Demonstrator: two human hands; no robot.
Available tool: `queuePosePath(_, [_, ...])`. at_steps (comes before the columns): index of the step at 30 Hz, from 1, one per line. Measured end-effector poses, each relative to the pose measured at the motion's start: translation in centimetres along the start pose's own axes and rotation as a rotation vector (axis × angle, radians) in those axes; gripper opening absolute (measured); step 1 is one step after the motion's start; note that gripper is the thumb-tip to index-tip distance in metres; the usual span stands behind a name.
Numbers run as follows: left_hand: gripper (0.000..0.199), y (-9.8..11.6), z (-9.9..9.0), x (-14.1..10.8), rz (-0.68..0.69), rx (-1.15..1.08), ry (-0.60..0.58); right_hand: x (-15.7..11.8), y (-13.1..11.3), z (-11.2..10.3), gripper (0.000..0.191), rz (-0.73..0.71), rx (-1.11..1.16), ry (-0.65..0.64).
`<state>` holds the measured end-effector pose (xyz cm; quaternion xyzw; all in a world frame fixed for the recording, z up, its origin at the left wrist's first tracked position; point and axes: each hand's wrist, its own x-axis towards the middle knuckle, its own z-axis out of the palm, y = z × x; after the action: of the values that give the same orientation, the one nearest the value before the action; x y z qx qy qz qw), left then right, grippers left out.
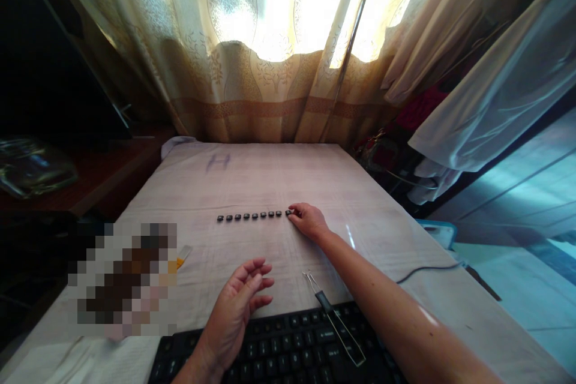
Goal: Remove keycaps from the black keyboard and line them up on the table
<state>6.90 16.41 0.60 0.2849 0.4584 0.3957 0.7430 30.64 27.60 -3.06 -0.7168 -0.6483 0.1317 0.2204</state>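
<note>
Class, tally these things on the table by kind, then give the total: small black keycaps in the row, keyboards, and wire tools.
Black keycaps: 9, counting the one at the right hand's fingertips
Keyboard: 1
Wire tool: 1
Total: 11

Patterned curtain (261, 81) glowing, strongly backlit; reddish-brown wooden furniture (96, 183) at left; bluish tiled floor (499, 276) at right.

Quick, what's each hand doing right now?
Left hand: open, fingers loosely curled, nothing visible in it, near the keyboard.
Right hand: thumb and fingertips closed on the rightmost small black keycap.
</note>
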Motion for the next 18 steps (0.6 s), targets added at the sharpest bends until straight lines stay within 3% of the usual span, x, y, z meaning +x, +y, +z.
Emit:
queuePosePath(6, [0.043, -0.1, 0.0, 0.1, 0.009, 0.009, -0.005, -1.1, 0.7, -0.9, 0.029, -0.025, 0.003, -0.023])
queuePosePath(12, [0.040, 0.0, 0.1, -0.1, 0.031, 0.018, -0.016, -5.5, 1.7, -3.5, 0.025, -0.134, -0.047, -0.104])
queuePosePath(15, [0.036, 0.0, 0.1, 0.0, 0.041, 0.012, -0.023, -8.0, 1.8, -5.0, 0.025, -0.251, -0.134, -0.177])
queuePosePath(18, [0.033, 0.0, 0.1, 0.0, 0.051, 0.010, -0.034, -9.9, 1.4, -6.3, 0.035, -0.463, -0.362, -0.260])
